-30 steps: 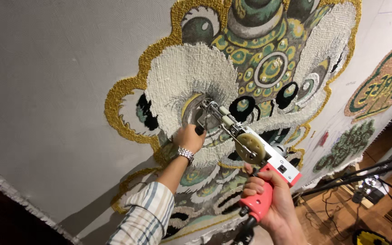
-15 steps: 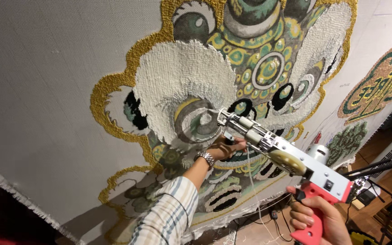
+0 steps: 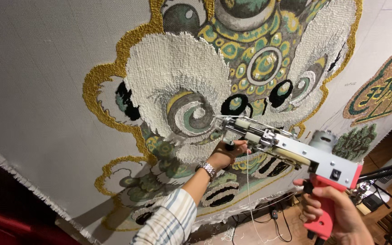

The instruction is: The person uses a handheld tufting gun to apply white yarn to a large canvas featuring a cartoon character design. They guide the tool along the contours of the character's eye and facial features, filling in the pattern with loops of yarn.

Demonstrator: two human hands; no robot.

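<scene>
Right hand [image 3: 336, 211] wrapped tight round the red grip of the tufting gun [image 3: 296, 152], index finger forward near the trigger area. Gun body silver metal, angled up and left from that grip; a grey motor housing sits on top just above the hand. Needle end [image 3: 221, 121] meets the cloth [image 3: 46, 81] at the edge of a grey-green swirl.

Left hand [image 3: 227, 152] closed on the gun's black front handle, under the barrel and well forward of the right hand, up close to the cloth. Wristwatch [image 3: 208, 169] with metal band on that wrist; plaid sleeve [image 3: 169, 222] below it, lower left of the grips.

White yarn [image 3: 249, 190] hangs down from the gun between the two hands.

Beyond the needle: tufted lion face [image 3: 232, 68], white looped patches, gold outline, green and black details. Bare grey cloth spreads left of it, frayed edge at lower left.

Right of the gun, a second tufted piece [image 3: 382, 90], green and rust. Below the right hand, wooden floor with black cables [image 3: 277, 222].
</scene>
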